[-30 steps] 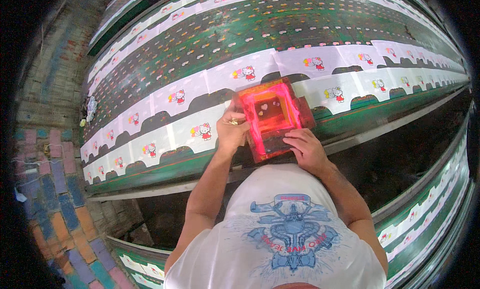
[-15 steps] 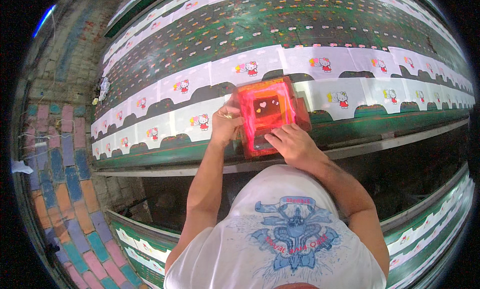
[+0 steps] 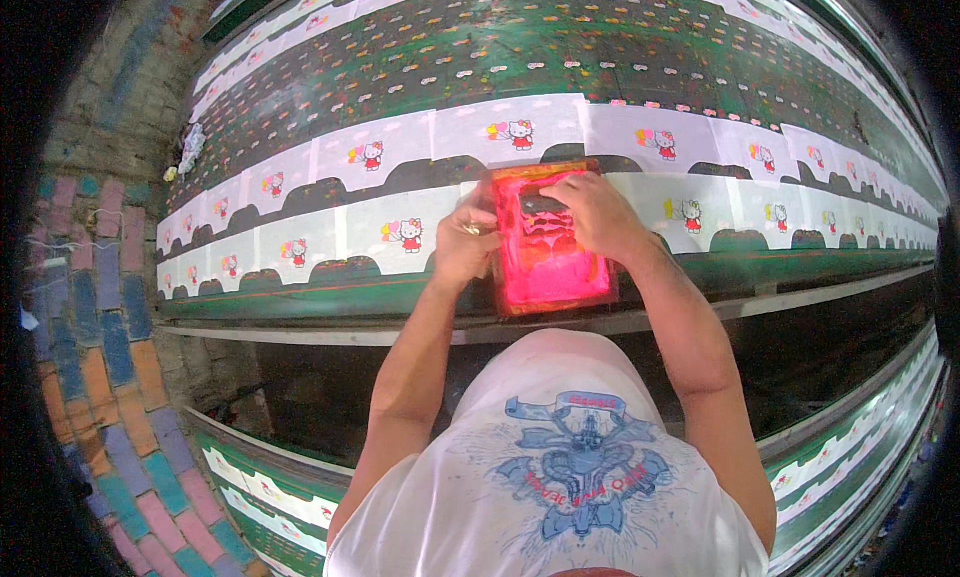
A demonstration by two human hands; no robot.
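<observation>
A small screen-printing frame (image 3: 556, 295) with reddish-brown edges lies over the near row of white cut pieces, its mesh smeared with bright pink ink. My left hand (image 3: 467, 239), a ring on one finger, grips the frame's left edge with its fingers curled. My right hand (image 3: 600, 217) reaches over the frame's far part, closed on a dark squeegee (image 3: 545, 204) that presses on the mesh. Uneven pink streaks show just below the squeegee. The piece under the frame is mostly hidden.
The long green table (image 3: 400, 312) carries rows of white pieces (image 3: 375, 239) printed with a cat figure and balloons. Dark strips with small prints (image 3: 480, 67) lie farther back. Behind me stands another table (image 3: 280, 487); coloured paving (image 3: 120, 377) runs at left.
My right hand has moved the squeegee from the frame's near end to its far end. Pink ink now covers the middle, where a dark window with small hearts showed. My left hand stays at the edge.
</observation>
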